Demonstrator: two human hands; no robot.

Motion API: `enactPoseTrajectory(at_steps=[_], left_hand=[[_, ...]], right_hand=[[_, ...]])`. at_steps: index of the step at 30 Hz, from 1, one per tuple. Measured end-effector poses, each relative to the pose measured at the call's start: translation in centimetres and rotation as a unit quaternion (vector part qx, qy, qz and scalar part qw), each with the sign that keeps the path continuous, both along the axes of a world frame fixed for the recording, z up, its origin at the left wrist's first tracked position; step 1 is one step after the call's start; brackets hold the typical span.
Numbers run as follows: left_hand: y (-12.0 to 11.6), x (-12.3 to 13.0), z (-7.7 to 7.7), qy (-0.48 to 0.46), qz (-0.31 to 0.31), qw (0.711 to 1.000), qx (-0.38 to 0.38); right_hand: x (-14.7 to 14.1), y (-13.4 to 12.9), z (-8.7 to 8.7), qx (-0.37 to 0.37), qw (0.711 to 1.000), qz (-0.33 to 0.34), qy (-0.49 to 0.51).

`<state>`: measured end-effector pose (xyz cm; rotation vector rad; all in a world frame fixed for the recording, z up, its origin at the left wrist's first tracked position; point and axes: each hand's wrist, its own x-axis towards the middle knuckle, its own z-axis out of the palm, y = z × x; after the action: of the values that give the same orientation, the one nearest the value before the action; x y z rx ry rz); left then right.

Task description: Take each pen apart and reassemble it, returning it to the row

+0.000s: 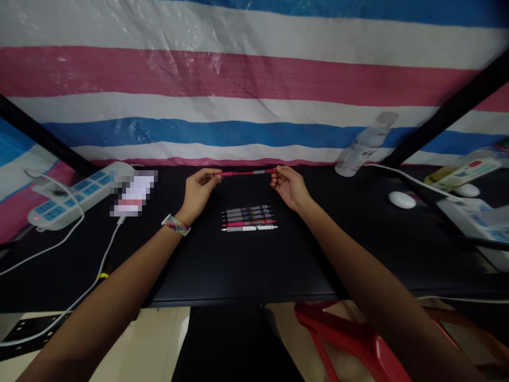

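Near the far edge of the black desk, a red pen (pixel 227 174) stretches level between my hands. A thin red length like a refill (pixel 243 173) shows between its pink grip and a clear-grey section (pixel 259 172). The fingers of my left hand (pixel 198 192) pinch the pink-grip end. At the opposite end, my right hand (pixel 292 187) pinches the red tip between thumb and forefinger, other fingers curled. Below lies a row of pens: several grey-and-black pens (pixel 246 214), a red pen (pixel 248 223) and a white pen (pixel 250 228) nearest me.
A power strip (pixel 59 209) and a blurred-out phone (pixel 134 193) with a white cable lie left. To the right are a bottle (pixel 363 146), a white mouse (pixel 402 200) and a tilted bottle with yellow liquid (pixel 461 172). A red stool (pixel 350 339) stands below the desk edge.
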<state>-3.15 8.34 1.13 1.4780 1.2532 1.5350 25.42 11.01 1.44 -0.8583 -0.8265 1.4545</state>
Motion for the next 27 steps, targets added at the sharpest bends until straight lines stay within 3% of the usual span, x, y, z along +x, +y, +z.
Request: enactPoseTrajectory(at_steps=[15, 21, 27], left_hand=[[0.0, 0.0, 0.1, 0.011, -0.010, 1.000, 0.003], [-0.7, 0.6, 0.4, 0.038, -0.079, 0.996, -0.012], [-0.9, 0.8, 0.4, 0.043, -0.088, 0.995, -0.001]], right_hand=[[-0.2, -0.1, 0.1, 0.001, 1.000, -0.009, 0.003], [-1.1, -1.2, 0.3, 0.033, 0.996, 0.080, -0.029], [-1.3, -1.5, 0.4, 0.027, 0.996, 0.081, -0.040]])
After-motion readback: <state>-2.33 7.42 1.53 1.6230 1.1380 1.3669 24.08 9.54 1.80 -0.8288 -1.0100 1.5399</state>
